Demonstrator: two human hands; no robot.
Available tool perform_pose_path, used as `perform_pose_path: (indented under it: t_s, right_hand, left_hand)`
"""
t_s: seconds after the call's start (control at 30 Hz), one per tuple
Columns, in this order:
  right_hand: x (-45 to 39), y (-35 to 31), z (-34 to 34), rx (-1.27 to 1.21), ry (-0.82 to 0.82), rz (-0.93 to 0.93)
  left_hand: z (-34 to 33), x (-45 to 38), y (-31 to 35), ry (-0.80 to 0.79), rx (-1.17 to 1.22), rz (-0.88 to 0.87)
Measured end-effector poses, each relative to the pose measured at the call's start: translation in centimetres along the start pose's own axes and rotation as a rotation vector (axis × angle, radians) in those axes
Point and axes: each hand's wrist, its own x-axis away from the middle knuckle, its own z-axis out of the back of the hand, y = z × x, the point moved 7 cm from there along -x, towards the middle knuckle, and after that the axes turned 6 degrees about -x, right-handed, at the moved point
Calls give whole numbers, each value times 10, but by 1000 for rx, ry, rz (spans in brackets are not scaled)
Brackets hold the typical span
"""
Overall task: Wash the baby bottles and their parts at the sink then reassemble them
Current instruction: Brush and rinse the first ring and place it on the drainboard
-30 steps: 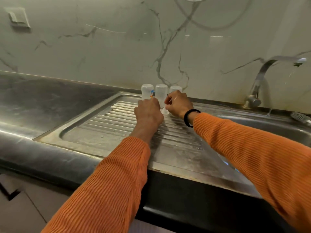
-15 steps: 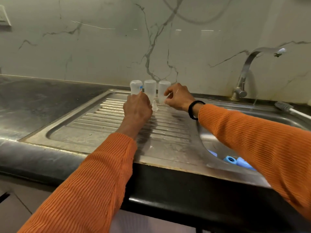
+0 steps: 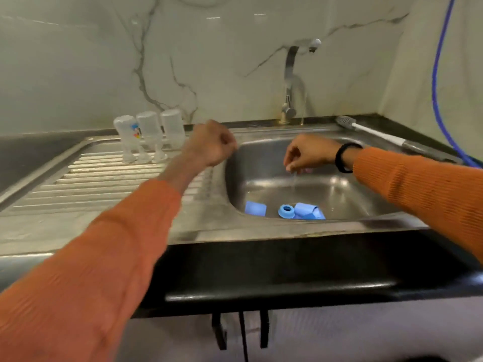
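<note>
— Bottles (image 3: 149,131) first: where do they stand?
— Three clear ones stand upside down in a row at the back of the ribbed drainboard (image 3: 104,178), near the marble wall. The leftmost carries a coloured picture. Small clear teats (image 3: 159,155) sit on the drainboard just in front of them.
— And the left hand (image 3: 211,143)?
— Curled into a loose fist above the rim between drainboard and sink basin (image 3: 339,189). Nothing shows in it.
— The right hand (image 3: 305,154)?
— It hangs over the basin, fingers pointing down and bunched. Whether they pinch something small, I cannot tell; the spot is blurred. A black band circles that wrist.
— What lies in the basin?
— Blue parts at the near side: a blue cap (image 3: 255,208) on the left, a blue screw ring (image 3: 286,211) beside it, and more blue pieces (image 3: 309,211) touching the ring.
— Anything else?
— A tap (image 3: 290,79) at the back wall, a bottle brush (image 3: 366,129) lying on the ledge right of it, and a blue hose (image 3: 435,74) down the corner.
</note>
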Motion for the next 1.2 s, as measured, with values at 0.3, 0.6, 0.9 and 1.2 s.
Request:
perform_pose_path:
  t_s: [0.3,0.6,0.9,1.2]
  right_hand:
    - [6,79,-49,165,-207,-156]
    - [-2,108,-42,-27,-128,-236]
    - [-8,105,-49,-172,-71,-264]
    - [-17,78,2,-1210,480,-321]
  left_hand:
    - [-161,-29,95,-694,-187,11]
    - [-241,-18,99,-880,-378,-136]
    - [-243,-39,98,-667,-264,-62]
    - [-184,-108,100,-126,720,382]
